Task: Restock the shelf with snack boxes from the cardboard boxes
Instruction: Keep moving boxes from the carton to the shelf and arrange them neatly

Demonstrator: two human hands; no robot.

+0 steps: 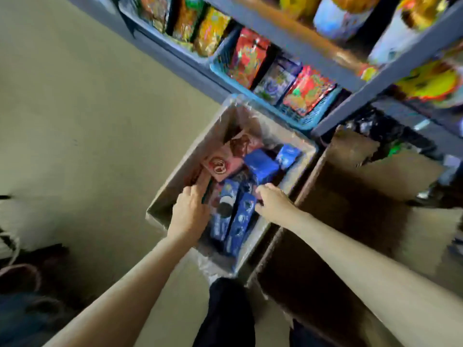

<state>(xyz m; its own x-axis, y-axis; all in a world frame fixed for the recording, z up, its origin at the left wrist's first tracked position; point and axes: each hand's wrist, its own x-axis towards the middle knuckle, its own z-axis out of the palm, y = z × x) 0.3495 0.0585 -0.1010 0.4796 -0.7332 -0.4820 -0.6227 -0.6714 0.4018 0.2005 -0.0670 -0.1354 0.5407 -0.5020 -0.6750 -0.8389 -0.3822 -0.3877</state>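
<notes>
Hands dig in the cardboard box [172,186] for stock: our left hand [189,214] lies open, our right hand [271,202] pinches a blue snack box [240,219].

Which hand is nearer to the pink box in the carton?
Left. The left hand reaches in just below the pink box; the right hand is farther, at the blue boxes on its right.

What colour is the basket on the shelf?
Blue basket, clearest in the head view.
</notes>
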